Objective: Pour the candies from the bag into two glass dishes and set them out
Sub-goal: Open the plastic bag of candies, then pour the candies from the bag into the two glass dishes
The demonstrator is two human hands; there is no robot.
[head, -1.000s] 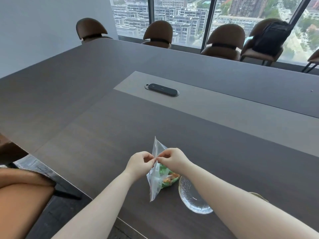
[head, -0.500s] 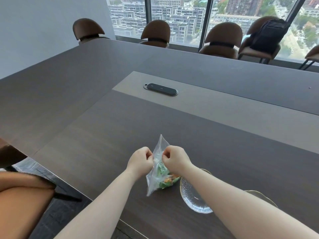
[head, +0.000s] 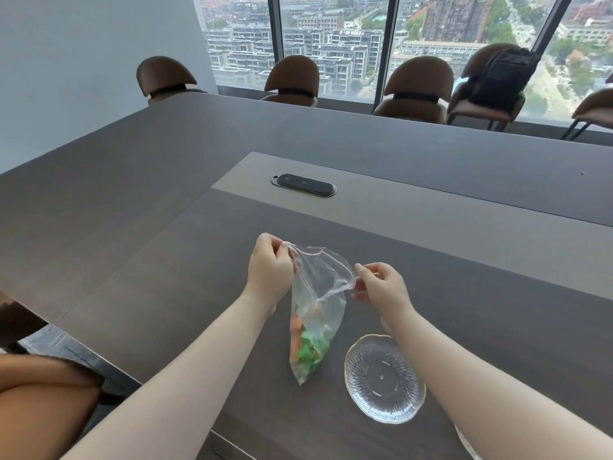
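Grip: left hand (head: 269, 278) pinches one lip of the bag's mouth at centre frame, fingers closed on the plastic; right hand (head: 381, 290) pinches the opposite lip, fingers closed on it too, and the mouth gapes wide between the two
Left edge: a bare knee (head: 46, 393) fills the lower left corner, below the table's near edge
Table (head: 139, 247): dark wood-grain top spans the frame, with a paler strip running across its middle
Bag (head: 318, 313): clear plastic, held upright just below centre frame, its lower corner down near the tabletop; whether it touches cannot be told
Candies (head: 306, 346): green and orange pieces bunched in the bag's lower half
Socket panel (head: 303, 184): black oval set in the pale strip, above the hands
Glass dish (head: 384, 378): clear, ribbed, gold-rimmed, empty, on the table just right of the bag, lower right of centre
Second dish (head: 466, 441): only a sliver of rim shows at the bottom right, under the right forearm
Far side: brown chairs (head: 292, 78) line the window; a black backpack (head: 501, 78) sits on one at upper right
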